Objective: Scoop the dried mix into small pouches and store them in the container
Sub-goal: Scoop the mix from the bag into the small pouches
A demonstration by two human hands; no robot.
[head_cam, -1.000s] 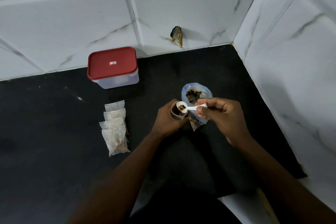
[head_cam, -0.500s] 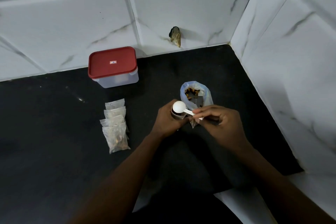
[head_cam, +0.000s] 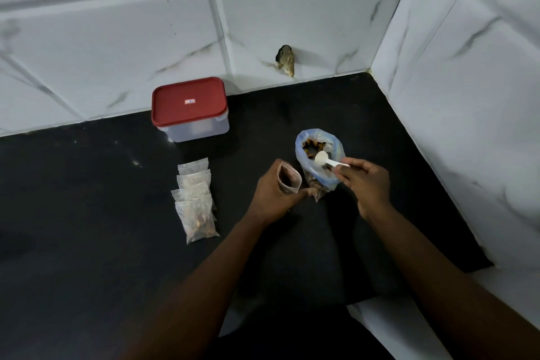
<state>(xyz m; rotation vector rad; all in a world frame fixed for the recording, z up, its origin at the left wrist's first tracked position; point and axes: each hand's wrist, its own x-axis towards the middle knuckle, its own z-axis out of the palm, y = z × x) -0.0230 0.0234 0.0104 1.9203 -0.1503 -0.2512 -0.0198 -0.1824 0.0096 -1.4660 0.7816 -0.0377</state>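
Note:
My left hand (head_cam: 273, 194) holds a small clear pouch (head_cam: 288, 178) upright with its mouth open; some dark mix lies inside. My right hand (head_cam: 363, 181) pinches the handle of a white plastic scoop (head_cam: 323, 159), whose bowl hangs over the mouth of the open blue-tinted bag of dried mix (head_cam: 318, 161). The bag stands on the black counter just right of the pouch. Several filled pouches (head_cam: 195, 196) lie in an overlapping row to the left. A clear container with a red lid (head_cam: 190, 108), lid on, sits at the back by the wall.
The black counter (head_cam: 87, 213) ends at white marble-tiled walls behind and on the right. A small dark hole or chip (head_cam: 286, 60) marks the back wall. The counter's front right edge drops off near my right forearm.
The scoop has moved from above the small pouch, where it was tipped over, back to the right over the big bag. The pouch's mouth is now uncovered.

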